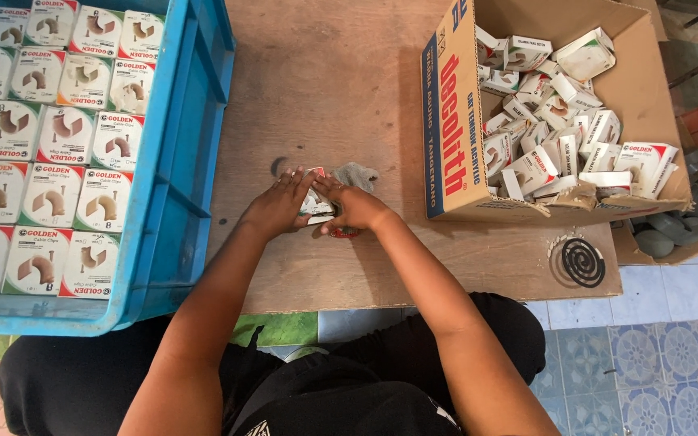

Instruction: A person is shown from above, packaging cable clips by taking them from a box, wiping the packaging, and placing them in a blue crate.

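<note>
We've got both hands, left hand [278,206] and right hand [355,208], pinching 1 small box [315,203] mid-board [349,274], folding it shut, so next probably needs a firm flap tuck.

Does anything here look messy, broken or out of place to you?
Yes. The cardboard carton has a torn, ragged front edge, and the small white boxes inside lie jumbled, unlike the neat rows in the blue crate. A black spiral coil sits on the wooden board, ringed by pale marks.
</note>
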